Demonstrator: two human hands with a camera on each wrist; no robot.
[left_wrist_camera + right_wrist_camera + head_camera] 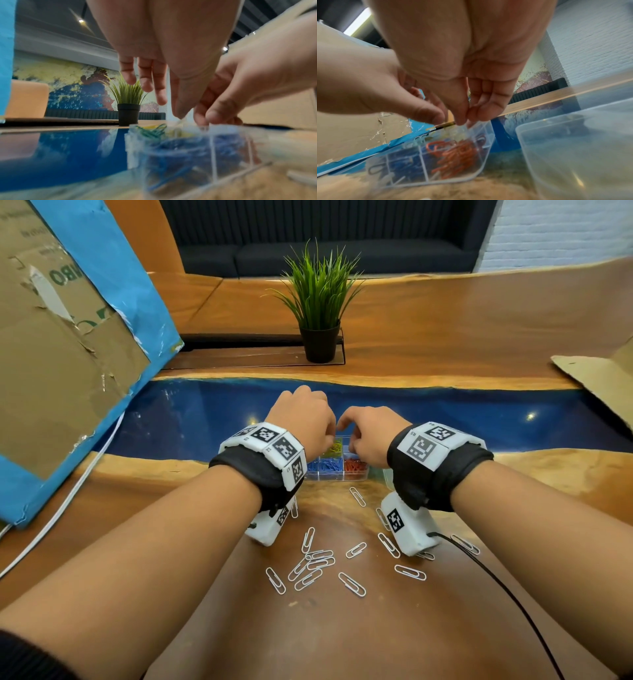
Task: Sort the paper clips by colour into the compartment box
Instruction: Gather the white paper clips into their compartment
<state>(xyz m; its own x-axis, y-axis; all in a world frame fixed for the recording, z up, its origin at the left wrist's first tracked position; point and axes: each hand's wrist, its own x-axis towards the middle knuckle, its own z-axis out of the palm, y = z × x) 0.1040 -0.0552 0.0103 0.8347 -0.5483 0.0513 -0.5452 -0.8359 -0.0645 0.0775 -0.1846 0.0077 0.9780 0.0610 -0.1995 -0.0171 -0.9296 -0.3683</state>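
A clear compartment box (pixel 342 479) stands at the edge of the blue resin strip and holds yellow-green clips (pixel 334 447), blue clips (pixel 329 465) and red clips (pixel 354 465). Both hands hover over its back row. My left hand (pixel 308 422) points thumb and forefinger down at the box (pixel 212 155), and a pale blurred white clip (pixel 177 125) hangs below the thumb tip. My right hand (pixel 366 436) pinches thumb against fingertips (pixel 462 119) over the box (pixel 453 180), with a pale blur just under them. Several white paper clips (pixel 318 563) lie loose on the wood near me.
A clear plastic tub (pixel 573 148) sits right of the box. A potted plant (pixel 320 302) stands behind. Blue-edged cardboard (pixel 68 337) leans at the left, and more cardboard (pixel 599 371) lies at the right. A white cable (pixel 68 501) and a black cable (pixel 507 594) cross the table.
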